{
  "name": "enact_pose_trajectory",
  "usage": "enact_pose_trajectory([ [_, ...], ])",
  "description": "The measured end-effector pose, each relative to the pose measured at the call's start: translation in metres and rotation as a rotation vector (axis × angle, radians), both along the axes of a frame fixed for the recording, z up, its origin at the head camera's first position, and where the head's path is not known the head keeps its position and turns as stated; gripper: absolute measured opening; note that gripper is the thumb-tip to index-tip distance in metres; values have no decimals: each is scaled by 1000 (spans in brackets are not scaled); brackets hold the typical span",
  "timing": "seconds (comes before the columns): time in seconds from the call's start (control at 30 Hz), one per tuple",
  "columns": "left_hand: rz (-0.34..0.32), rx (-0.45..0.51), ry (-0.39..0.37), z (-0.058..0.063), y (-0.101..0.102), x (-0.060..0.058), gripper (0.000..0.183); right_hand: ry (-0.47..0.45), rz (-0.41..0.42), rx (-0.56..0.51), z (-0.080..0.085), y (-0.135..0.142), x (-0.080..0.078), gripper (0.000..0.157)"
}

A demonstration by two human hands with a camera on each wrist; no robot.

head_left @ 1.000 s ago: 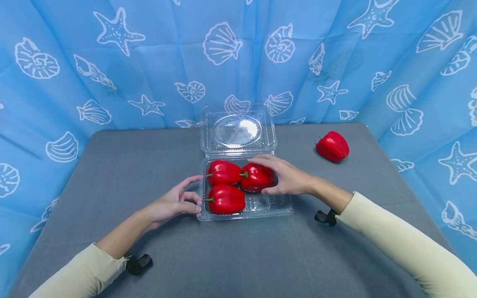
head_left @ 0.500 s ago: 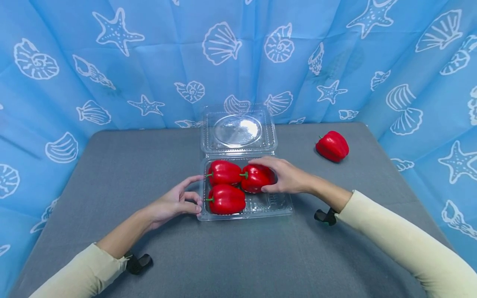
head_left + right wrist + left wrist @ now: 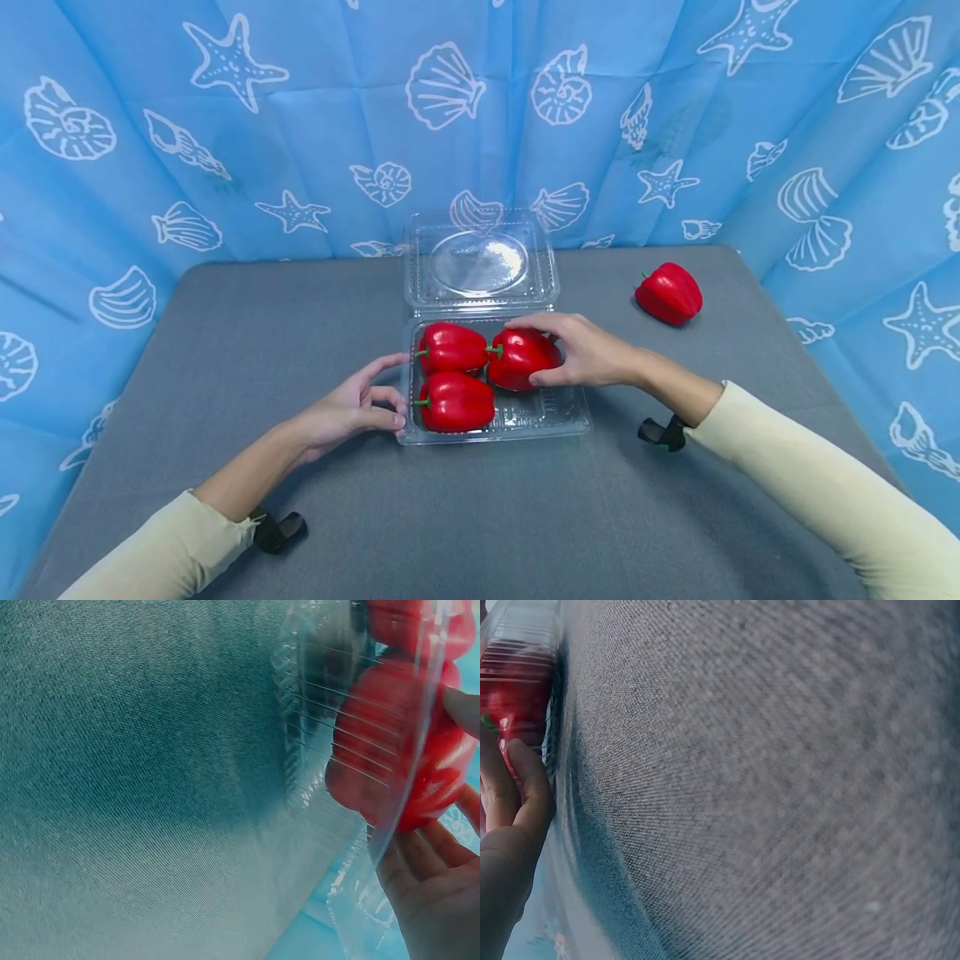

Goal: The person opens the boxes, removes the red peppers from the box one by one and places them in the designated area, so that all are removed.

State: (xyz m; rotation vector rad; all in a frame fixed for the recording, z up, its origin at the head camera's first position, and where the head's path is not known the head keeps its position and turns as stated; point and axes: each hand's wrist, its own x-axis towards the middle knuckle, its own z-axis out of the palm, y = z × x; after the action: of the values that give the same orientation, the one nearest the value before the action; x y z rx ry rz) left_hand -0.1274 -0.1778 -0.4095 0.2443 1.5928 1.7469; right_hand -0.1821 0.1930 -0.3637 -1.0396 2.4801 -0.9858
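A person's right hand (image 3: 592,350) holds a red bell pepper (image 3: 525,360) in the rear right of a clear plastic container (image 3: 517,433), thumb in front and fingers behind, parted to the pepper's width and closed against its skin. The left hand (image 3: 348,408) touches the container's left edge, its fingers spread and lightly bent, the thumb near the front corner. Two more peppers sit on the container's left side, one at the back (image 3: 452,347) and one in front (image 3: 456,402); a fourth pepper (image 3: 669,294) lies apart on the gray table (image 3: 300,333).

The right wrist view reveals fingertips under the held pepper and ridges in the container's wall, while only the head view takes in the raised lid (image 3: 480,262) and the fourth pepper.
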Motion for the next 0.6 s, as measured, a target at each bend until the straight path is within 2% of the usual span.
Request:
enact_pose_trajectory([
  [0.33,1,7,2,0,2,1,86,32,-36,-26,19,12,3,74],
  [0.6,0,7,15,-2,1,1,85,51,-56,-29,26,19,4,73],
])
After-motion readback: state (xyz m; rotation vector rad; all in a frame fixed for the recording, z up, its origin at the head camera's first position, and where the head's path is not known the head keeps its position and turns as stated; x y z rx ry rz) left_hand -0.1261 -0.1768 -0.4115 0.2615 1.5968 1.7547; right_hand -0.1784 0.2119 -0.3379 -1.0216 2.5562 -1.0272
